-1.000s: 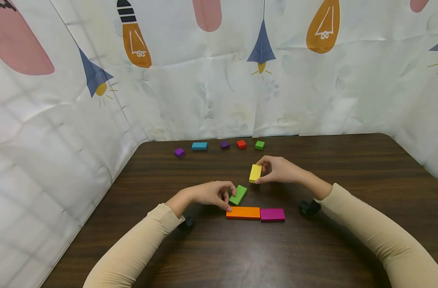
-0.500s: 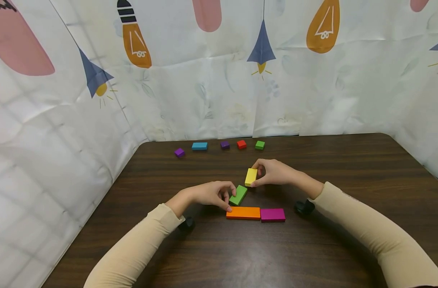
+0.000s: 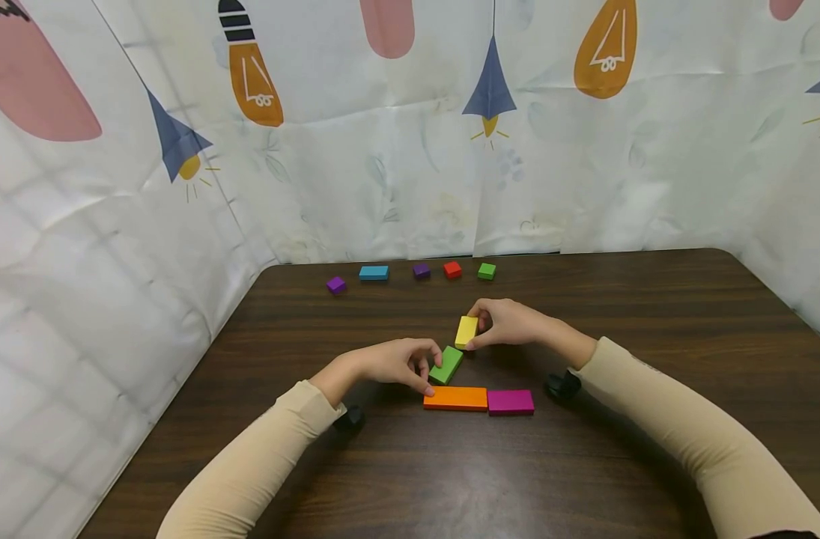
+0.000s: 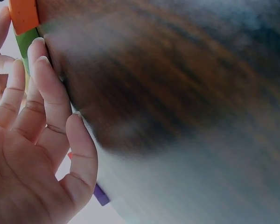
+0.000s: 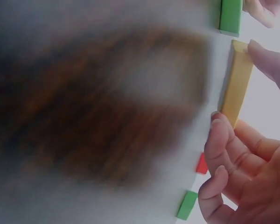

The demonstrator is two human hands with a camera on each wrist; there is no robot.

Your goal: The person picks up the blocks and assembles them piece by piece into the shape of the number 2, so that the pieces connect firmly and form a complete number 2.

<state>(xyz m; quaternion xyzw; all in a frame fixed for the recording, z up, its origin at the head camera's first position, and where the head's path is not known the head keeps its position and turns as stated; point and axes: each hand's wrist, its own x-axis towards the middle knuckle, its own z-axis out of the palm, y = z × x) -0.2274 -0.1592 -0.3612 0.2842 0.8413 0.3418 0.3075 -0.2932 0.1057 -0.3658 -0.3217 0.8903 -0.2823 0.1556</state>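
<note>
In the head view my right hand (image 3: 514, 323) pinches a yellow block (image 3: 466, 332) between thumb and fingers, close to the far end of a green block (image 3: 448, 364). The right wrist view shows the thumb at one end of the yellow block and fingers at the other. My left hand (image 3: 391, 363) rests over the near blocks, its fingertips at the green block and its thumb on the left end of an orange block (image 3: 460, 399). A magenta block (image 3: 511, 403) lies end to end with the orange one. The green block slants away behind the orange.
Along the far edge of the dark wooden table (image 3: 618, 284) lie a purple block (image 3: 336, 285), a blue block (image 3: 374, 273), a dark purple block (image 3: 421, 271), a red block (image 3: 452, 269) and a small green block (image 3: 487, 272). A patterned curtain (image 3: 410, 172) hangs behind.
My right hand has carried the yellow block left and slightly nearer, up to the green block's far end. The left hand and the other blocks have stayed in place.
</note>
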